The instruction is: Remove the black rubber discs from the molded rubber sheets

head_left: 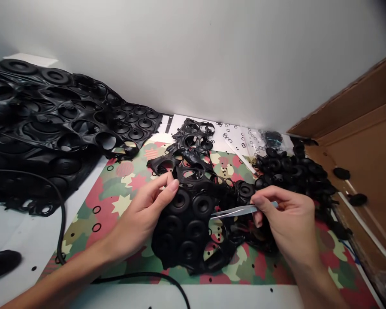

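My left hand [141, 214] pinches the sheet [183, 231] by its top edge. My right hand [289, 219] grips tweezers [234, 210], tips on the sheet at the middle of the mat [116, 201]. I judge a taut sheet and shallow tips best.

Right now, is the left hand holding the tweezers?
No, the tweezers sit in the right hand, while the left hand pinches the black rubber sheet.
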A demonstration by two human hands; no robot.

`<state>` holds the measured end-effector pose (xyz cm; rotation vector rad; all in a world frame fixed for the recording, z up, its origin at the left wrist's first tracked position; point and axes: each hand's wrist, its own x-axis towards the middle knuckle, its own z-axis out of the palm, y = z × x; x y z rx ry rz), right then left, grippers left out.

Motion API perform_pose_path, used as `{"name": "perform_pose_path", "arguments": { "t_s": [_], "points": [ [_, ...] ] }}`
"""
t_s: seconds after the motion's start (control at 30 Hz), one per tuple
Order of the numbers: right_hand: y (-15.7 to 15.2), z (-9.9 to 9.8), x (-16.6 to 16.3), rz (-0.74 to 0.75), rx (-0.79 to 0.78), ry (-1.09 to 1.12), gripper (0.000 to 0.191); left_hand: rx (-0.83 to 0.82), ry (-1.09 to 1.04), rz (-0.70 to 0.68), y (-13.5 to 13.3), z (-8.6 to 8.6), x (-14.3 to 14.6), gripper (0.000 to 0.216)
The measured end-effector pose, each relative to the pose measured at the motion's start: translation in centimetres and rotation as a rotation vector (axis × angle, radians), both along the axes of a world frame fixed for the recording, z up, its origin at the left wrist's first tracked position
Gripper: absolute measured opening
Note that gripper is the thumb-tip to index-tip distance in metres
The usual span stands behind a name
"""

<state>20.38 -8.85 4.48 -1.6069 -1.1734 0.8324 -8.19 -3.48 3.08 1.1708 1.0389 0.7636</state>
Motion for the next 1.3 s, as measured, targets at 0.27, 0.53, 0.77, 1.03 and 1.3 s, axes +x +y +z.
{"name": "perform_pose_path", "arguments": {
  "t_s": [0.27,0.53,0.77,1.03,1.3],
  "points": [
    [-0.5,0.8,-0.8,0.379,-0.108,-0.109,0.021,-0.347,-0.201,0.104,-0.5,-0.7,0.2,0.036],
    [-0.9,1.2,-1.6,0.654,-0.31,-0.127,0.016,-0.303,-0.205,0.059,-0.5,-0.6,0.4,0.085],
    [-0.9,0.9,-1.4,0.522,-0.236,-0.024,0.012,-0.288,-0.196,-0.042,-0.2,-0.9,-0.2,0.05],
    [-0.6,1.2,-1.6,0.468,-0.095,-0.14,0.012,-0.295,-0.204,-0.019,-0.4,-1.1,-0.3,0.043],
    [-0.5,1.4,-1.7,0.376,-0.104,-0.105,0.016,-0.334,-0.198,0.013,-0.3,-0.8,-0.2,0.056]
  ]
}}
